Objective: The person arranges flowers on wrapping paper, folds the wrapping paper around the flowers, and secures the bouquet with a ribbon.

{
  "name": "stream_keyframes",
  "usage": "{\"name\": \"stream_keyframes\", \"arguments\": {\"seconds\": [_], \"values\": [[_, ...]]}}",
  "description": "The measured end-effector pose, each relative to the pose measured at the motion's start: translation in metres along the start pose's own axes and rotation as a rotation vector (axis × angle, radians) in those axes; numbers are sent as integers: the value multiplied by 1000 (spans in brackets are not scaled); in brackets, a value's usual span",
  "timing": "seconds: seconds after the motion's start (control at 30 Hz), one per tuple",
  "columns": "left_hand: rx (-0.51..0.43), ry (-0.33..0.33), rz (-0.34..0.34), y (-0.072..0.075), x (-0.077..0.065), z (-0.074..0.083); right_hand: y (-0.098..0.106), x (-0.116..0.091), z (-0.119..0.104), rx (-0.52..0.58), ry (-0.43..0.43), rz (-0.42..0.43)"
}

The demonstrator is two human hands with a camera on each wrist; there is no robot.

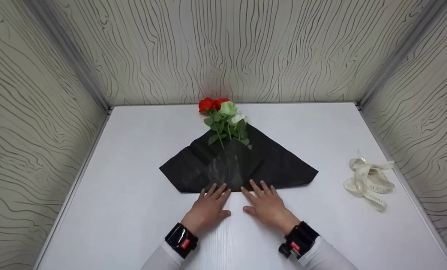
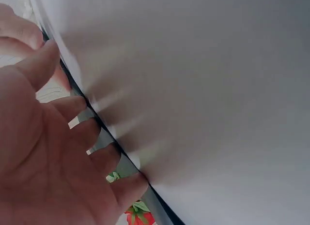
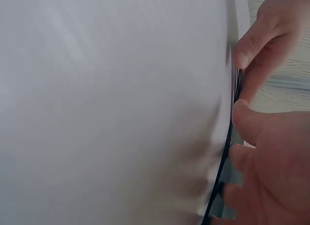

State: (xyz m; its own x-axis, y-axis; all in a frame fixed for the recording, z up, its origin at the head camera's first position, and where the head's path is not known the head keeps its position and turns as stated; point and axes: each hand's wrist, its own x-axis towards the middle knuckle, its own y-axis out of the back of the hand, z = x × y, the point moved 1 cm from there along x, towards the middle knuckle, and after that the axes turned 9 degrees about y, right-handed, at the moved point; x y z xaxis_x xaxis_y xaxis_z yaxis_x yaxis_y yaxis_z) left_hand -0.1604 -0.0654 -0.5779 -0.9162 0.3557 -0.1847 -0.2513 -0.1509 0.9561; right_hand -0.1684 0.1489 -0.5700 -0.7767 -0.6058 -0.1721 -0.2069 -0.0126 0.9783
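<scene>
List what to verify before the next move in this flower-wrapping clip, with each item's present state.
1. Left hand at the near edge of the black wrapping paper: ok, touching it.
2. Right hand at the same edge: ok, touching it.
3. Red roses and pale green rose beyond the paper: ok.
4. Lower stem ends aligned: cannot tell, hidden.
5. Paper's side corners wrapped inward: not ok, both spread outward.
6. Cream ribbon tied on: not ok, lying loose at the right.
</scene>
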Motion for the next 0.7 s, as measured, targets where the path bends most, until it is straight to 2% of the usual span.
{"name": "stream_keyframes", "arguments": {"seconds": [0.23, 0.47, 0.7], "values": [[-8, 66, 9, 3, -13, -19, -2, -33, 28, 1, -116, 19], [-57, 160, 18, 6, -30, -50, -6, -66, 60, 61, -201, 89], [-114, 283, 6, 17, -47, -79, -5, -86, 82, 104, -257, 110]]}}
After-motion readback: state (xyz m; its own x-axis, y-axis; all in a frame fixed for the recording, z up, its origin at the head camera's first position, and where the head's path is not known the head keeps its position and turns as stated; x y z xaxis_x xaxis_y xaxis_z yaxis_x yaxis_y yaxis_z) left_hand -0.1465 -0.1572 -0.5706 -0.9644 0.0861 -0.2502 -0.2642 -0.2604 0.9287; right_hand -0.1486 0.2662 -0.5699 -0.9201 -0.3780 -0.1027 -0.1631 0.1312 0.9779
